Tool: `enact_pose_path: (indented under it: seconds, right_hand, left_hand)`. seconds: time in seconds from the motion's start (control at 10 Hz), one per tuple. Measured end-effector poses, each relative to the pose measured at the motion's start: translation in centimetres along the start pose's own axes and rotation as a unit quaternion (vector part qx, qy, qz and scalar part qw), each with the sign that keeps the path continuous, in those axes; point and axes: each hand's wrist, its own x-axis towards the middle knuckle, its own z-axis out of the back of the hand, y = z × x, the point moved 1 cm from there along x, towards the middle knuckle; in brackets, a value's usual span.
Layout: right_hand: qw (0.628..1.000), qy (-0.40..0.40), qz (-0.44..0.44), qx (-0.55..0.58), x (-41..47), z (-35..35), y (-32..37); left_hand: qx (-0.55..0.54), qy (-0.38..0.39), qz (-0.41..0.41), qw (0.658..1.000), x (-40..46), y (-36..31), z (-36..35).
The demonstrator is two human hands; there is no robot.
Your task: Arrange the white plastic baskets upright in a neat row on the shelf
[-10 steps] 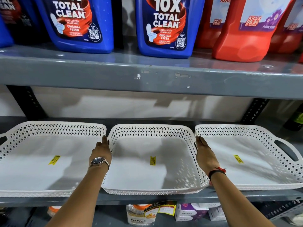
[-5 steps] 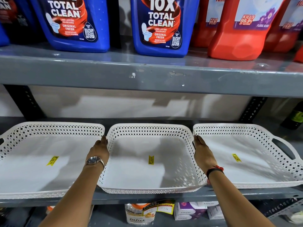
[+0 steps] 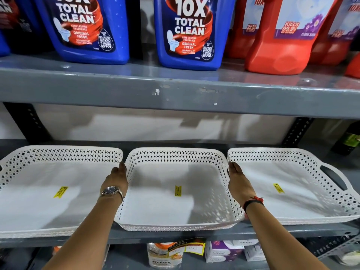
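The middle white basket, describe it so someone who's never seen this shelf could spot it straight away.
Below the gray shelf carrying blue and red cleaner bottles, three white lattice baskets sit in a row. The middle basket is the one flanked by the left hand and right hand, its yellow sticker standing upright.

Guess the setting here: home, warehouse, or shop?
Most likely a shop aisle. Yellow price stickers sit inside the white baskets, identical blue toilet cleaner bottles line the grey metal shelf above, and a price tag hangs on the shelf edge below.
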Motion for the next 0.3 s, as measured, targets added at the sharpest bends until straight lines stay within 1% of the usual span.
enact_pose_path:
  seconds: [0.1, 0.2, 0.3]
  right_hand:
    - [1.000, 0.008, -0.008, -0.023, -0.2, 0.3, 0.1]
    - [0.995, -0.038, 0.009, -0.087, -0.7, 1.2, 0.8]
    - [0.991, -0.067, 0.030, -0.110, -1.4, 2.0, 1.9]
  left_hand:
    - [0.021, 0.020, 0.000, 1.000, -0.3, 0.1, 0.4]
    - [0.059, 0.003, -0.027, 0.998, -1.0, -0.5, 1.6]
    - [0.088, -0.067, -0.085, 0.990, -2.1, -1.6, 2.4]
